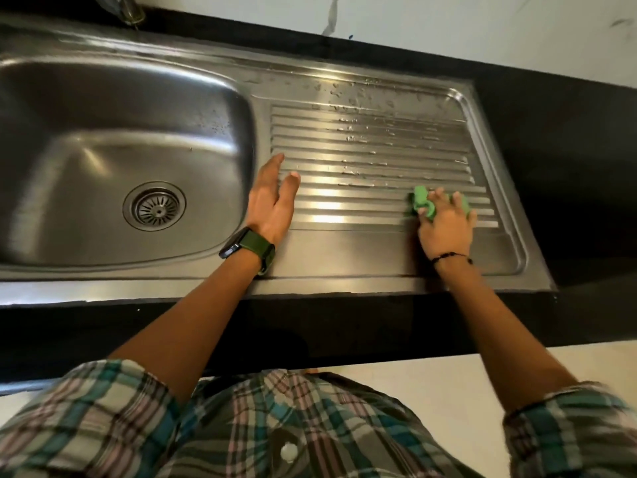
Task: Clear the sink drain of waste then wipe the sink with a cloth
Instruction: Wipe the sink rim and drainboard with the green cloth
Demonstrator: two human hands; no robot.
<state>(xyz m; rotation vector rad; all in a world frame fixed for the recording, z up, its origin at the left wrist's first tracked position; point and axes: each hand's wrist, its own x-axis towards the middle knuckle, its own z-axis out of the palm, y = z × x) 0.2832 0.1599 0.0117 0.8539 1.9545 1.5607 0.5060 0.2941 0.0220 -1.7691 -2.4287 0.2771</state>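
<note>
Plaid shirt nearest lens, both forearms reaching over worktop edge. Right hand grip clenched round green cloth on ribbed drainboard, near-right corner. Left hand grip released, fingers straight, resting beside basin. Drain strainer looks free of waste. Risks: droplets on far ribs missed; bunched cloth skipping grooves, leaving streaks; basin left unwiped.
</note>
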